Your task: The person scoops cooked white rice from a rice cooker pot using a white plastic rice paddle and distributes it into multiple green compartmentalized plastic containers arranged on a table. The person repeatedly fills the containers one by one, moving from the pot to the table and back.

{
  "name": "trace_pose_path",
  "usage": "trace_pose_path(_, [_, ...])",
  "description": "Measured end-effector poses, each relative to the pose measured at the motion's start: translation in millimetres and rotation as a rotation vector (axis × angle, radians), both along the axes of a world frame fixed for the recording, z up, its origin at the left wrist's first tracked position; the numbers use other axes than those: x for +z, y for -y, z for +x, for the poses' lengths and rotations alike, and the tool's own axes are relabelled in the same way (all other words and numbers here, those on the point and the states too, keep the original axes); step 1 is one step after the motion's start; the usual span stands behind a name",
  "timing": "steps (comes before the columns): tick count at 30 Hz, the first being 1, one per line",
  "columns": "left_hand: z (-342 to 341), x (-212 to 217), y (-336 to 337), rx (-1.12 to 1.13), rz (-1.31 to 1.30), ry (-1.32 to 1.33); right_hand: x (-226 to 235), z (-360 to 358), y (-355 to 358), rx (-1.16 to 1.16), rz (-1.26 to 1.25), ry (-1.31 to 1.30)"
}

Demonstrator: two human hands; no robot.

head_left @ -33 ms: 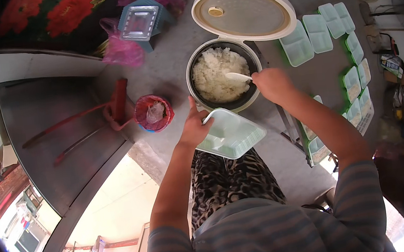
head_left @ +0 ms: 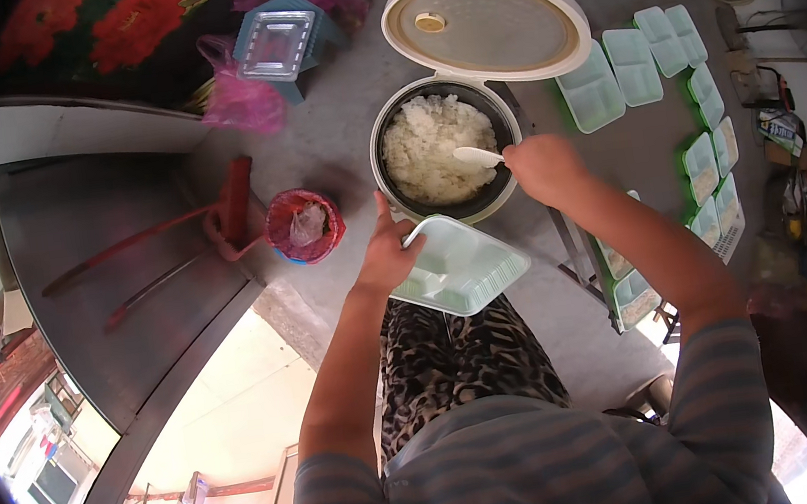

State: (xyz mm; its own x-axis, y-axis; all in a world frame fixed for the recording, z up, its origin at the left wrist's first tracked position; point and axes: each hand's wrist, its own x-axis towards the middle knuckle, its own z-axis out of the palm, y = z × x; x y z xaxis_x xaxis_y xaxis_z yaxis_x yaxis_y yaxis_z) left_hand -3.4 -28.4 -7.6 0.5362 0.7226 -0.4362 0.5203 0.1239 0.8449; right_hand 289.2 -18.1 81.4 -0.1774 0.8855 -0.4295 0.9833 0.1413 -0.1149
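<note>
White rice fills the dark inner pot of a rice cooker [head_left: 379, 159] whose lid [head_left: 496, 24] is tipped back on the far side. In my right hand [head_left: 547, 170] is a white rice paddle [head_left: 478, 155], its blade resting at the right part of the rice [head_left: 431, 148]. My left hand [head_left: 390, 254] grips the edge of a pale green takeaway tray [head_left: 474, 265], tilted just in front of the cooker. Its index finger stretches toward the cooker's rim. No food shows in the visible part of this tray.
On the right, a table [head_left: 631, 179] carries several green compartment trays [head_left: 634, 66], some with food in them. A red-lined bin [head_left: 298, 250] stands left of the cooker. Farther back, clear plastic lids [head_left: 278, 46] lie on a blue-grey stool beside pink bags [head_left: 244, 100].
</note>
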Motion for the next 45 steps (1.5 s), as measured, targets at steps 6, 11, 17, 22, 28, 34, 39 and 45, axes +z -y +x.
trace_pose_path(6, [-5.9, -4.3, -1.0, -0.104, 0.021, -0.058, -43.1, -33.5, -23.6, -0.165, -0.315, 0.105])
trace_pose_path(11, [4.3, 8.3, -13.5, -0.188, -0.091, -0.114, -123.3, -22.2, -4.9, -0.58, -0.559, -0.314])
trace_pose_path(17, [-10.2, -0.1, -5.7, -0.197, -0.02, -0.121, -101.5, -35.2, 27.3, -1.776, -0.902, -1.116])
trace_pose_path(22, [-9.6, -3.1, -7.4, -0.208, 0.038, -0.101, -91.1, -24.1, 25.8, -1.633, -0.761, -1.274])
trace_pose_path(28, [-12.9, -3.4, -13.0, -0.174, 0.014, -0.06, -36.1, -32.0, 32.1, -0.229, 0.146, -0.121])
trace_pose_path(34, [-12.1, 2.4, -11.3, -0.19, -0.033, -0.121, -30.4, -63.8, -40.1, 0.065, 0.051, -0.001])
trace_pose_path(39, [-1.1, 11.0, -17.7, -0.194, -0.104, -0.153, -97.3, -78.1, -58.2, 0.163, -0.101, -0.007])
trace_pose_path(45, [-5.7, -0.9, -12.0, -0.195, -0.06, -0.202, -69.3, -48.4, -22.5, 0.459, -0.135, -0.046])
